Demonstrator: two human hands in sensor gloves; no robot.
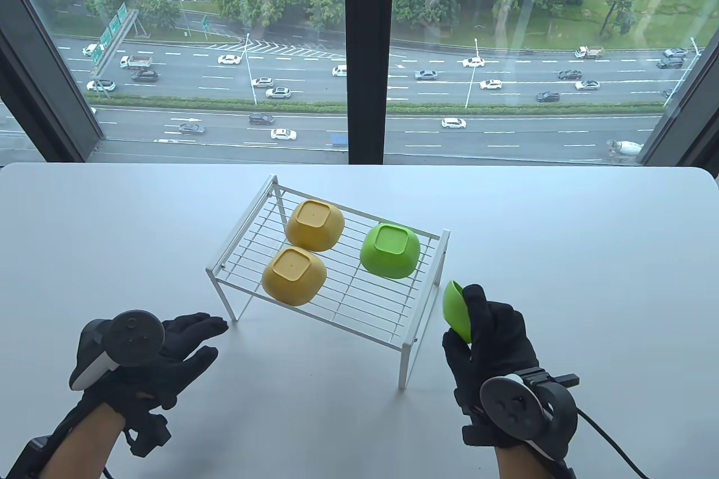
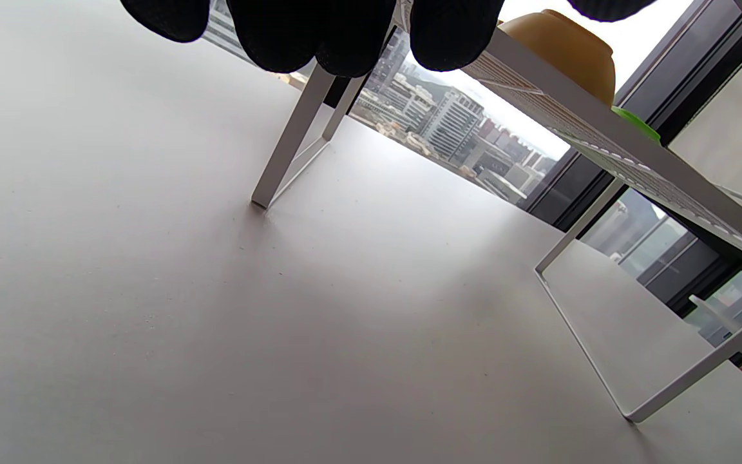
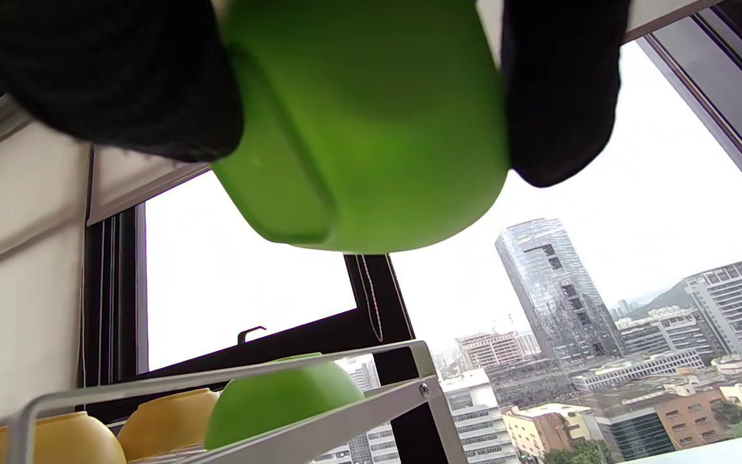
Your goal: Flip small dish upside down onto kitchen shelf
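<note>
While the right hand [image 1: 487,333] holds a small green dish [image 1: 458,310] tilted on edge in a curled grip, just right of the white wire kitchen shelf [image 1: 337,282], three dishes sit upside down on the shelf. Near left, the left hand [image 1: 163,347] hovers over the surface [image 1: 561,232], fingers loosely spread.

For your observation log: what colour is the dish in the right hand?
Green dish, clearest in the right wrist view.

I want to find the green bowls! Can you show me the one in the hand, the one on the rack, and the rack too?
Held green bowl [image 1: 456,308], table view, on its outer side.
Green bowl on rack [image 1: 390,250], table view, on its upturned base.
Rack [image 1: 426,302], table view, on its right end frame.
</note>
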